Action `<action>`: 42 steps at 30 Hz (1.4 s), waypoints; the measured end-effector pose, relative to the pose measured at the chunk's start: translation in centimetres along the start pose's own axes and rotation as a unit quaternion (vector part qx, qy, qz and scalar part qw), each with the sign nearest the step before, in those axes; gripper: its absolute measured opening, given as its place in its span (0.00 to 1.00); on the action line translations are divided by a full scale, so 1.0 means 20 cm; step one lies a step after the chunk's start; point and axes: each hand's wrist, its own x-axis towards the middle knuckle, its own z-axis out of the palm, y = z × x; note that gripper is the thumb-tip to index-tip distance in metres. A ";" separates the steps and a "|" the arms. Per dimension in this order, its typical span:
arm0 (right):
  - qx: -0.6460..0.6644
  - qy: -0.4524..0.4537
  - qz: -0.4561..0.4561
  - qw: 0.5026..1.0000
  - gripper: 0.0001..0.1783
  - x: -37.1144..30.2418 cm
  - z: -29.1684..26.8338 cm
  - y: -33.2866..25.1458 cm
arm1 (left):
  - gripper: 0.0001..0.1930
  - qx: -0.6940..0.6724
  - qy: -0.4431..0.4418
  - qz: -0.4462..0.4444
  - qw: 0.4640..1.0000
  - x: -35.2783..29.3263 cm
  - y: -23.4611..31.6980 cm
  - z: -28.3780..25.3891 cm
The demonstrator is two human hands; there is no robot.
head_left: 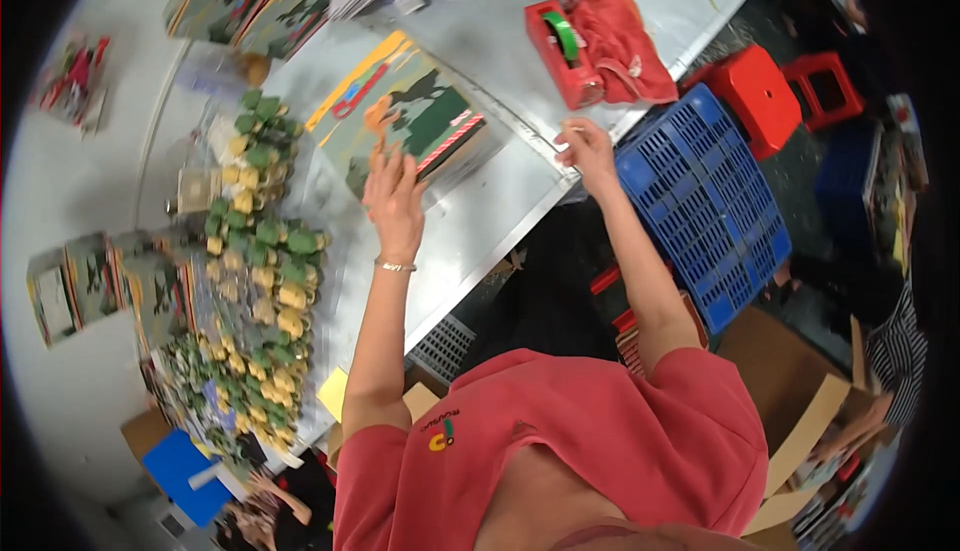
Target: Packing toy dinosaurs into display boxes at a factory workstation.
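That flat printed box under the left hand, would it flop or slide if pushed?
The box looks like stiff card with squared edges, so it probably keeps its shape. The left hand lies flat on it, and the table looks smooth, so it would likely slide rather than tip. It seems light for its size.

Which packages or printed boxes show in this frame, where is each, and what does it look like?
Flat printed box: table centre, under the left hand; green, with yellow, red and orange patches.
Stack of similar boxes: table's far side, upper left; green with striped edges.
Small upright boxes: far left; green and white.
Cardboard carton: floor, lower right; plain brown.
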 end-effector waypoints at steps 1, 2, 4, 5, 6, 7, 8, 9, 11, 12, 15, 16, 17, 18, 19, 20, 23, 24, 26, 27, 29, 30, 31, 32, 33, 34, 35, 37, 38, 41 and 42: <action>-0.016 -0.076 0.015 0.997 0.24 -0.09 0.14 -0.09 | 0.19 0.007 0.004 -0.012 1.000 0.00 0.00 0.00; 0.007 -0.150 0.003 0.989 0.29 -0.19 0.28 -0.16 | 0.19 0.009 0.008 -0.020 1.000 0.00 0.00 -0.01; 0.029 -0.223 -0.007 0.974 0.35 -0.30 0.50 -0.22 | 0.19 -0.003 0.012 -0.016 1.000 0.01 0.01 0.02; 0.031 -0.240 -0.007 0.970 0.38 -0.32 0.60 -0.21 | 0.19 -0.002 0.012 -0.021 1.000 0.01 0.01 0.02; 0.032 -0.256 -0.008 0.966 0.42 -0.33 0.66 -0.20 | 0.19 0.000 0.016 -0.022 1.000 0.01 0.02 0.03; 0.030 -0.259 -0.005 0.965 0.42 -0.33 0.70 -0.19 | 0.20 0.002 0.019 -0.021 1.000 0.01 0.02 0.03; 0.006 -0.228 -0.015 0.974 0.42 -0.32 0.73 -0.17 | 0.21 -0.004 0.020 -0.019 1.000 0.01 0.03 0.03; -0.018 -0.196 -0.025 0.980 0.42 -0.31 0.75 -0.15 | 0.21 -0.005 0.019 -0.022 1.000 0.01 0.04 0.03; -0.021 -0.186 -0.022 0.982 0.41 -0.30 0.78 -0.12 | 0.22 -0.044 0.027 -0.061 0.997 0.01 0.06 0.02; -0.026 -0.182 -0.035 0.982 0.41 -0.30 0.79 -0.11 | 0.22 -0.043 0.028 -0.065 0.997 0.00 0.05 0.03; -0.028 -0.173 -0.042 0.984 0.41 -0.30 0.80 -0.09 | 0.23 -0.071 0.053 -0.066 0.994 -0.02 0.04 0.03; -0.022 -0.169 -0.036 0.985 0.42 -0.30 0.80 -0.09 | 0.22 -0.009 0.028 -0.039 0.999 -0.02 0.03 0.03; -0.024 -0.169 -0.036 0.985 0.42 -0.30 0.80 -0.08 | 0.22 0.052 0.003 -0.011 0.999 -0.02 0.03 0.03; -0.023 -0.165 -0.037 0.985 0.41 -0.31 0.80 -0.07 | 0.22 0.051 0.004 -0.012 0.999 -0.02 0.03 0.03; -0.022 -0.162 -0.038 0.986 0.41 -0.31 0.80 -0.07 | 0.22 0.066 -0.002 -0.004 0.998 -0.03 0.02 0.04; -0.023 -0.164 -0.038 0.985 0.41 -0.33 0.80 -0.07 | 0.22 0.083 -0.007 0.003 0.997 -0.03 0.02 0.03; -0.020 -0.144 -0.024 0.989 0.39 -0.37 0.79 -0.06 | 0.21 0.067 0.000 -0.006 0.998 -0.04 0.02 0.03; -0.032 -0.122 -0.052 0.991 0.36 -0.35 0.79 -0.03 | 0.21 0.067 0.000 -0.007 0.998 -0.04 0.03 0.03; -0.044 -0.100 -0.079 0.991 0.34 -0.34 0.78 0.03 | 0.20 0.067 -0.002 -0.007 0.998 -0.02 0.04 0.03; -0.058 -0.083 -0.102 0.990 0.33 -0.33 0.78 0.06 | 0.20 0.066 -0.001 -0.006 0.998 0.00 0.05 0.03; -0.069 -0.069 -0.126 0.987 0.31 -0.31 0.79 0.07 | 0.18 0.031 0.005 -0.010 0.999 0.02 0.07 -0.01; -0.063 -0.065 -0.123 0.988 0.30 -0.31 0.80 0.07 | 0.18 0.035 0.007 -0.010 0.999 0.03 0.08 0.00; -0.058 -0.061 -0.122 0.989 0.29 -0.30 0.81 0.05 | 0.18 0.055 0.022 -0.035 0.998 0.05 0.09 0.02; -0.057 -0.063 -0.125 0.989 0.29 -0.30 0.81 0.05 | 0.18 0.074 0.038 -0.061 0.995 0.06 0.10 0.05; -0.057 -0.071 -0.118 0.989 0.31 -0.30 0.81 0.03 | 0.18 0.075 0.043 -0.059 0.994 0.07 0.10 0.05; -0.058 -0.081 -0.114 0.988 0.33 -0.31 0.82 0.01 | 0.18 0.108 0.062 -0.045 0.991 0.08 0.09 0.05; -0.029 -0.087 -0.104 0.990 0.36 -0.33 0.81 0.02 | 0.19 0.143 0.081 -0.035 0.986 0.08 0.08 0.05; -0.061 -0.075 -0.094 0.991 0.42 -0.35 0.73 0.06 | 0.22 0.158 0.080 -0.018 0.984 0.08 0.07 0.08; -0.119 -0.057 -0.096 0.987 0.45 -0.39 0.65 0.10 | 0.23 0.158 0.075 -0.020 0.984 0.07 0.08 0.08; -0.075 -0.014 0.014 0.997 0.43 -0.55 0.49 0.06 | 0.25 0.148 0.063 -0.026 0.987 0.03 0.08 0.04; -0.053 -0.032 -0.006 0.998 0.42 -0.55 0.46 -0.02 | 0.25 0.145 0.056 -0.028 0.987 0.02 0.09 0.03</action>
